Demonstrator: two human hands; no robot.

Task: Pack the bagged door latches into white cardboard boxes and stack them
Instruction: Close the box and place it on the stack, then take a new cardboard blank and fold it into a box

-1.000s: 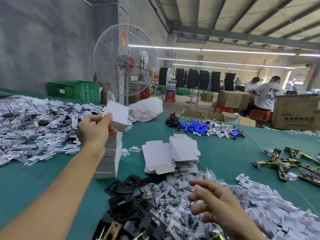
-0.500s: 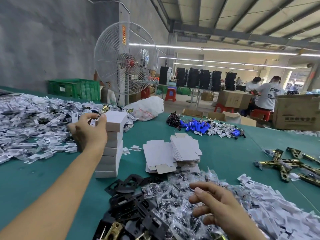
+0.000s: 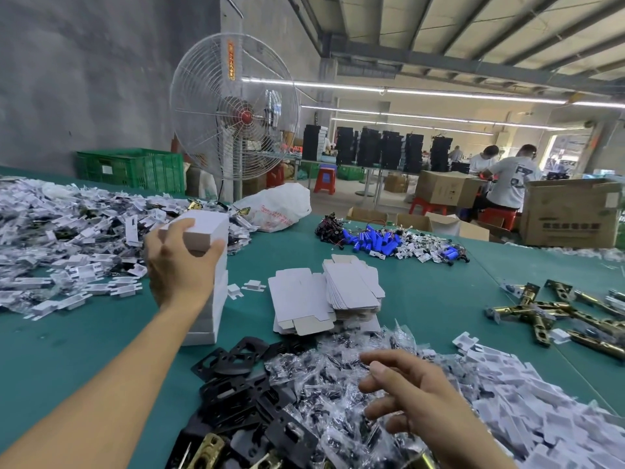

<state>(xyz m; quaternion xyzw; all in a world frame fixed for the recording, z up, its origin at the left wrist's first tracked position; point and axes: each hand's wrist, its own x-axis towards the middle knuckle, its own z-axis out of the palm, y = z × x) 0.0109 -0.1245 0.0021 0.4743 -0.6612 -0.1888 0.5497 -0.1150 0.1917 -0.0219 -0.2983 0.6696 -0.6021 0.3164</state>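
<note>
My left hand (image 3: 177,265) grips a closed white cardboard box (image 3: 207,230) that sits on top of a stack of white boxes (image 3: 213,309) on the green table. My right hand (image 3: 411,396) hovers with loosely curled fingers, holding nothing, over a heap of clear-bagged door latches (image 3: 338,384) at the near edge. Flat unfolded white boxes (image 3: 324,296) lie in two piles just beyond the heap.
Black plates (image 3: 236,377) lie near the heap. White card inserts are piled at the left (image 3: 67,238) and near right (image 3: 527,411). Brass latch bodies (image 3: 554,313) lie at the right, blue parts (image 3: 378,243) farther back. A big fan (image 3: 235,106), a green crate and seated workers stand behind.
My left hand has lowered the white box from above the stack onto its top. My right hand has stayed over the bagged latches, barely shifting.
</note>
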